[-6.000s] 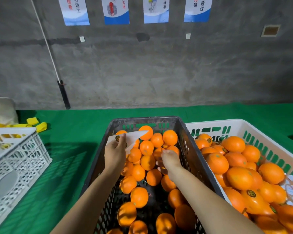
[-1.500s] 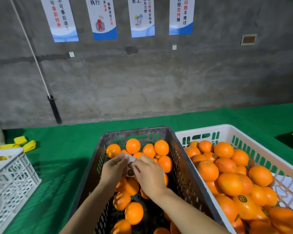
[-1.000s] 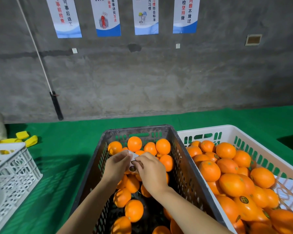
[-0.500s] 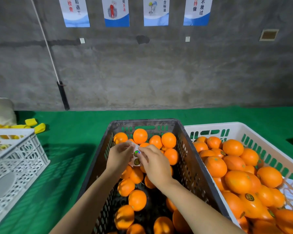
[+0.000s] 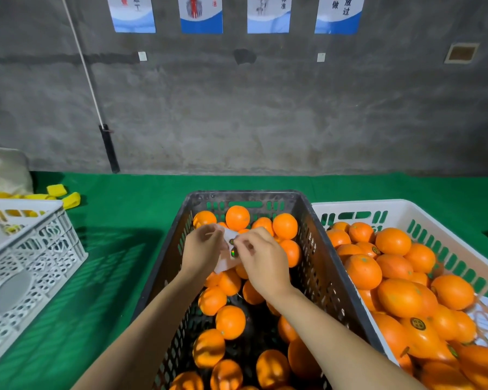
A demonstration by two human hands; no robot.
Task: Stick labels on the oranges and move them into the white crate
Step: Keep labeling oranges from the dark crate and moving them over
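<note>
Left grip (image 5: 202, 251) pinches the label sheet (image 5: 222, 264) by its edge. Right grip (image 5: 261, 258) pinches a label (image 5: 233, 252) on it and looks to be peeling it. The label is thin, limp and sticky, so take it by the rim. Oranges (image 5: 230, 322) lie loose in the dark crate (image 5: 316, 263) right below both grips. They look round and firm, so wrap the fingers around. The white crate (image 5: 361, 205) is just right of the right grip.

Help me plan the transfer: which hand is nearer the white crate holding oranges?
Right. The right hand is over the black crate, nearer the white crate; the left hand lies farther left.
</note>
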